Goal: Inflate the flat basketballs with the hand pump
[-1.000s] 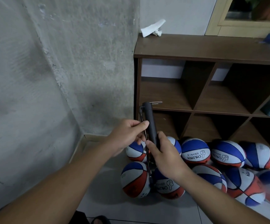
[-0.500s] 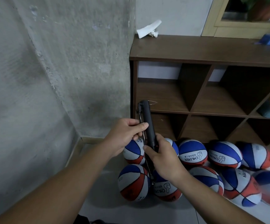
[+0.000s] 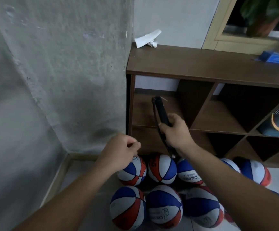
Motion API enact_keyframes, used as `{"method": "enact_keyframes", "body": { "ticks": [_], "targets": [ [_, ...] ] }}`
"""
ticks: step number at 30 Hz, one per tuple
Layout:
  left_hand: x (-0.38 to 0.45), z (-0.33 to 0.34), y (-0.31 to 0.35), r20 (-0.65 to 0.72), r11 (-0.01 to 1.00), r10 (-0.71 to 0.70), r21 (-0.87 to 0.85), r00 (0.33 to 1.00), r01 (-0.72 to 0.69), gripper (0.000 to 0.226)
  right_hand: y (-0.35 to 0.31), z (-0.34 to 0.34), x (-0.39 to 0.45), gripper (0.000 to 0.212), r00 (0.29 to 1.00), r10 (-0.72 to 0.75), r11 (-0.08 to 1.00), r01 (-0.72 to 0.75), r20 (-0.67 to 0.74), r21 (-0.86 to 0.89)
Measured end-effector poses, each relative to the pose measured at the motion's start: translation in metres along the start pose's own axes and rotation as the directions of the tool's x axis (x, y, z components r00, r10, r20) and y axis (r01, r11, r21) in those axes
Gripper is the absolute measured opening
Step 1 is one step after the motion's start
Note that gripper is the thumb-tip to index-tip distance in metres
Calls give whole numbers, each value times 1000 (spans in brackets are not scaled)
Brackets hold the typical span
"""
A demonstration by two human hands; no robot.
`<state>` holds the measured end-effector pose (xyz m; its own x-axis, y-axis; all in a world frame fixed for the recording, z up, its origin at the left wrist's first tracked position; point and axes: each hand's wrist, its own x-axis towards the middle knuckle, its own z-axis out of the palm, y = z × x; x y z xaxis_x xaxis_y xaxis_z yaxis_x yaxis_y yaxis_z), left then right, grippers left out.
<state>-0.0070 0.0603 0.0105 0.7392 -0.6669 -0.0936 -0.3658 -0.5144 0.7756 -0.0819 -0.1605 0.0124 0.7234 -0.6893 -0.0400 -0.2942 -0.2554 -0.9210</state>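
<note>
Right hand (image 3: pixel 177 130) grips black tubular hand pump (image 3: pixel 162 112), long axis upright, tilted left; left hand (image 3: pixel 120 150) nearer red-white-blue rubber basketball (image 3: pixel 133 170), fingers curled, perhaps pinching needle; cannot tell.

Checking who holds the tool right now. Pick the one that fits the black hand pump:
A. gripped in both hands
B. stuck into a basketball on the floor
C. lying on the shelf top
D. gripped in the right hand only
D: the right hand grips the black hand pump, while the left hand is apart from it, above a basketball.
</note>
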Motion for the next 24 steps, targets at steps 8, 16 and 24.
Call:
{"method": "enact_keyframes", "body": {
  "ticks": [8,16,24],
  "targets": [
    [25,2,-29,114,940,-36,340,993,-5,43,7,27,168,47,987,74,988,-92,-146,-124],
    [48,-4,-42,118,951,-134,293,984,95,34,32,58,228,47,989,9,899,-71,-145,-432],
    [58,0,-41,114,940,-139,327,984,95,45,49,60,234,51,986,63,823,-140,-155,-551]
  ]
}}
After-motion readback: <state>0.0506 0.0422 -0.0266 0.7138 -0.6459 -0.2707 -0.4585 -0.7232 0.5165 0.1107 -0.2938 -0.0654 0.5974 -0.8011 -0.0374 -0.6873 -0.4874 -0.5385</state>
